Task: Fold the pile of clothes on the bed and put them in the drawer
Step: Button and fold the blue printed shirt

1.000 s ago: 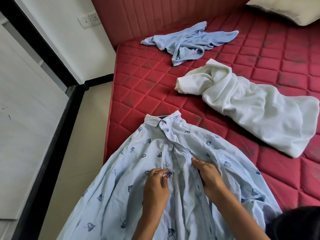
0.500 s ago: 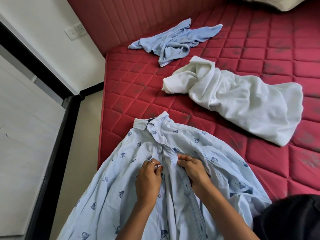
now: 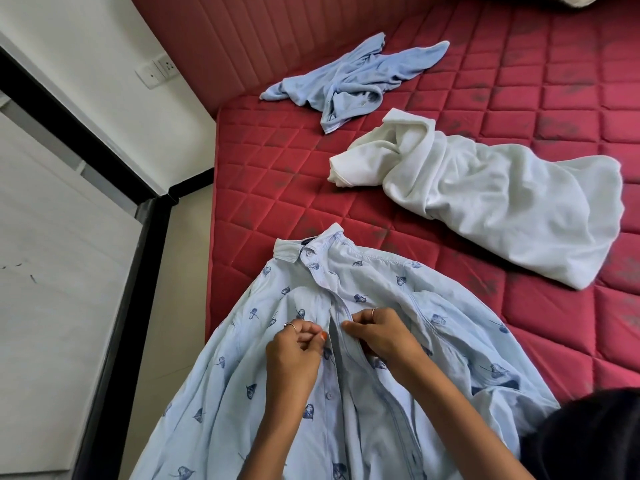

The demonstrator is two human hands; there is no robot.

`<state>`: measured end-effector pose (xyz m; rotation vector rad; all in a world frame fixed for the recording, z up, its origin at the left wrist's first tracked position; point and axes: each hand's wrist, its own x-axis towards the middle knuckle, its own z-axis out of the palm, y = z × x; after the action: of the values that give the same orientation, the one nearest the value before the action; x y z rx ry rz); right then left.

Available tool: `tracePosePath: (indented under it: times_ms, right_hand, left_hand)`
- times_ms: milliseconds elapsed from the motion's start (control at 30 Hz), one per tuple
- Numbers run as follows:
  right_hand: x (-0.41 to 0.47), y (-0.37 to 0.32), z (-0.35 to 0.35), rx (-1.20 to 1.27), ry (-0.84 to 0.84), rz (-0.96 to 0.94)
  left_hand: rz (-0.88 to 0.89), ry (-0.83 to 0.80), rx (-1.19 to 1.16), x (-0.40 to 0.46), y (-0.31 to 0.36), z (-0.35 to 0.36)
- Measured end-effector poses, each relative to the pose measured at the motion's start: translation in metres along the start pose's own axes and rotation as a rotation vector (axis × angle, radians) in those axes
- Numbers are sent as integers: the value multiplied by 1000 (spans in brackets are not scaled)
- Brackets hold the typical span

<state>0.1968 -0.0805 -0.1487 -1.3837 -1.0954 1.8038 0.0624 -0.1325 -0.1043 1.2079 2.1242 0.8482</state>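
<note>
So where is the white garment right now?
In the head view, the white garment lies crumpled on the red mattress, right of centre, between the plain blue shirt and the leaf-print shirt.

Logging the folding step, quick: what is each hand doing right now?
Left hand: fingers curled, pinching the printed shirt at its front placket.
Right hand: fingers curled, pinching the placket's other edge.

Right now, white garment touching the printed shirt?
Apart. The head view shows bare red mattress between the white garment and the printed shirt.
</note>
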Motion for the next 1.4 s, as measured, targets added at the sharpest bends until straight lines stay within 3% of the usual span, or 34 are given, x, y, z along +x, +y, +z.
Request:
tracePosePath:
  times_ms: [200, 367, 533, 633, 900, 1167, 1400]
  right_hand:
    - [-25, -24, 3, -134, -23, -99]
    - [-40, -38, 5, -197, -24, -118]
    - [-43, -42, 6, -526, 127, -246]
    - [-48, -45, 9, -565, 171, -309]
    - [-51, -49, 9, -480, 134, -262]
    - [-49, -46, 11, -111, 66, -86]
    - [-54, -51, 10, 153, -63, -54]
  left_hand:
    - [25, 8, -121, -16, 21, -13]
    - [65, 0, -66, -22, 27, -16]
    - [32, -23, 3, -25, 27, -17]
    - [64, 1, 41, -25, 31, -16]
    - [-99, 2, -326, -24, 31, -13]
    - [-128, 25, -410, -23, 35, -9]
    - [-132, 132, -429, -28, 35, -4]
